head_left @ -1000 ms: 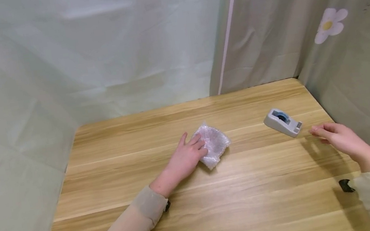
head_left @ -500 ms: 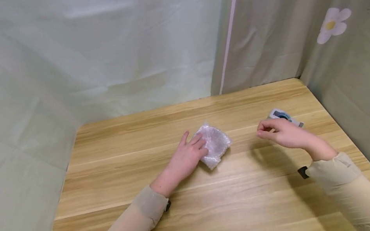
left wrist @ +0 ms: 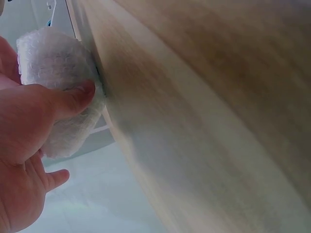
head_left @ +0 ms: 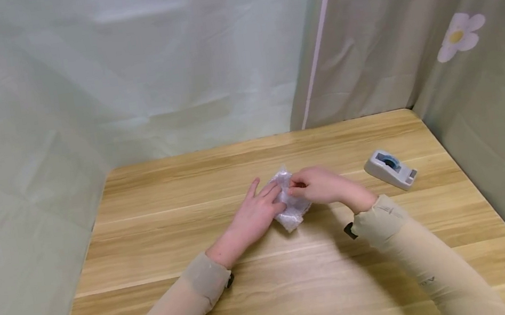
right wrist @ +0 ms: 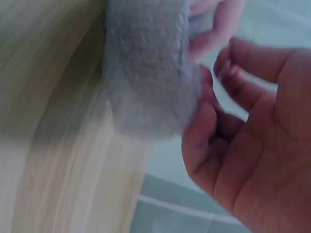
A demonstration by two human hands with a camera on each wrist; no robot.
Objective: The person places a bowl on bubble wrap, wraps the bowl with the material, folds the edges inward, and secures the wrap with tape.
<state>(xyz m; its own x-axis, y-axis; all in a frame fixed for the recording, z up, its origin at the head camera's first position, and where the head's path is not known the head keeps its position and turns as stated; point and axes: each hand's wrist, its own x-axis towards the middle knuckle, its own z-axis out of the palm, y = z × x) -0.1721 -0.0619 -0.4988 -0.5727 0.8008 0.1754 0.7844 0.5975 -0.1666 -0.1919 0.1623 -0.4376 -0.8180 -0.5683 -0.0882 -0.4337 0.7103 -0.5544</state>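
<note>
A bubble-wrapped packet lies on the wooden table, its puffy side filling much of the right wrist view. My left hand holds it from the left: fingers lie over the top, and the thumb presses the near side in the left wrist view. At the packet's right edge is my right hand, fingers curled and touching the wrap. Thumb and forefinger of that hand pinch what seems a small bit of clear tape, hard to make out. A grey tape dispenser with a blue core stands to the right.
The wooden table ends at a pale curtain behind and at curtains on both sides. Wood surface stretches left of the packet and in front of it. Small dark wrist cameras sit under both sleeves.
My right hand has moved left from beside the tape dispenser, passing in front of it, to the packet's right edge. The left hand and the packet have stayed in place.
</note>
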